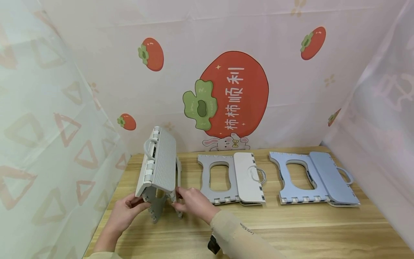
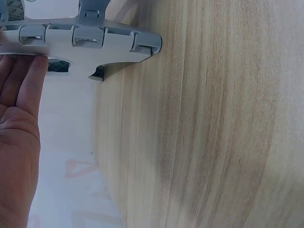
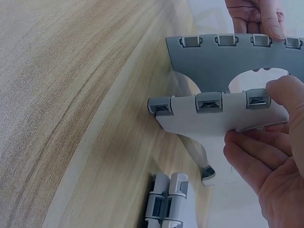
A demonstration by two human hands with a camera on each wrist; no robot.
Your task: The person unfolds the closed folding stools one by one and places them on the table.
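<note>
At the left of the head view, a pale grey folding step stool [image 1: 165, 160] stands partly unfolded, its top peaked and its legs down toward the table. My left hand [image 1: 124, 213] pinches the left leg panel just under the top. On the other side my right hand [image 1: 196, 202] grips the right leg panel. The right wrist view shows my right thumb [image 3: 285, 92] over the hinged edge and the fingers beneath the panel. There, my left hand [image 3: 259, 16] holds the opposite panel. A looped carry handle [image 1: 148, 149] sticks out at the stool's top edge.
A grey and white folding stool [image 1: 247, 176] lies flat to the right of the held one. Farther right lies a blue folding stool [image 1: 333, 176], also flat. The wooden table [image 1: 291, 230] is bounded by a printed cloth backdrop [image 1: 181, 90] behind and at both sides.
</note>
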